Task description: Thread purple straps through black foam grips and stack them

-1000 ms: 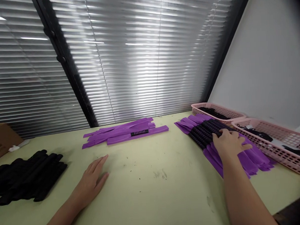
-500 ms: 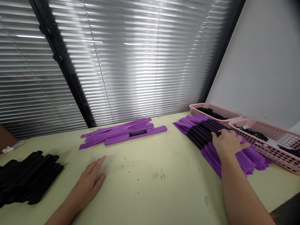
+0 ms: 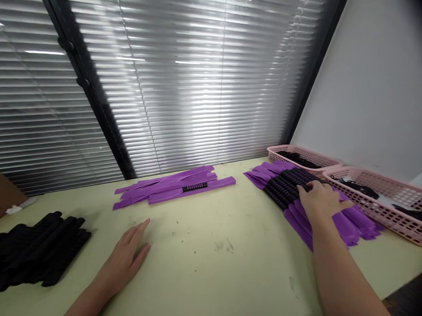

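My left hand [image 3: 126,257] lies on the pale table with its fingers stretched out, and nothing is in it. To its left is a pile of black ribbed sleeves [image 3: 36,249]. On the right, a row of purple strips [image 3: 297,217] lies side by side, with black sleeves [image 3: 277,192] around their middles. My right hand [image 3: 319,202] rests on this row, thumb and fingers spread over the sleeves' edge; some fingertips are hidden. Beyond my left hand lie loose purple strips [image 3: 163,188], the front one bearing a black piece with purple stripes [image 3: 194,187].
Two pink baskets, one at the back [image 3: 323,161] and one nearer [image 3: 391,215], hold black items along the right side. A cardboard box [image 3: 3,197] stands at the far left. Blinds [image 3: 194,93] rise behind the table [image 3: 216,279].
Both hands keep almost the same places and poses. The whole view has shifted very slightly.
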`<state>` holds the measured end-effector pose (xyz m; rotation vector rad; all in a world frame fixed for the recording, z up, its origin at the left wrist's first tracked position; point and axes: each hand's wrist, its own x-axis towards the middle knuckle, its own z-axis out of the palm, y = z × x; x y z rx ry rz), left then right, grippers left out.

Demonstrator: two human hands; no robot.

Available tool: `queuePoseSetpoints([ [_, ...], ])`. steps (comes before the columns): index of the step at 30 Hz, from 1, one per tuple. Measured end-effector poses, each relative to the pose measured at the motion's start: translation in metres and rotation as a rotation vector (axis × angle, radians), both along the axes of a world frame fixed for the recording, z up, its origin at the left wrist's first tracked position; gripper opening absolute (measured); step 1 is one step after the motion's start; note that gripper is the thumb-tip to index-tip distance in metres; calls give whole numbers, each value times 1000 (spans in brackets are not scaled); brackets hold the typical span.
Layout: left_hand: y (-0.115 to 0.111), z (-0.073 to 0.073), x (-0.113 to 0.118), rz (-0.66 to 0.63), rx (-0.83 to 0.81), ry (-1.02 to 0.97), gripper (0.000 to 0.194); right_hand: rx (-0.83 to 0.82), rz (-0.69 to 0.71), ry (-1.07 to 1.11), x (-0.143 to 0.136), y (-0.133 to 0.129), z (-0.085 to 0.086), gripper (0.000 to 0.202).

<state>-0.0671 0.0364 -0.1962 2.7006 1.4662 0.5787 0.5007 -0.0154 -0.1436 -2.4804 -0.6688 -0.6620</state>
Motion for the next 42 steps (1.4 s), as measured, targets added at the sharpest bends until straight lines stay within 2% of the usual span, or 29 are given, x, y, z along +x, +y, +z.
queuePoseSetpoints([
  [9, 1, -2, -1, -17, 34, -17, 60, 5, -4, -91, -12, 2, 0, 35],
  [12, 0, -1, 0, -21, 29, -18, 59, 33, 70, -149, -24, 6, 1, 34],
  [17, 0, 0, 1, -42, 56, -32, 57, 9, 355, -189, -66, 29, -4, 31],
  [23, 4, -6, -2, -30, 48, -24, 49, -181, 751, 2, -141, 67, -37, 30],
  [26, 3, -8, -3, 4, 40, -18, 48, -239, 916, -73, -168, 77, -48, 33],
  [29, 1, -7, -3, 48, 34, -7, 48, -276, 1043, -163, -178, 79, -51, 33],
  [36, 3, -1, -9, 267, -55, 21, 47, -353, 1029, -115, -170, 85, -57, 47],
  [42, 3, 0, -8, 272, -105, 32, 49, -382, 1010, -109, -178, 99, -56, 53],
])
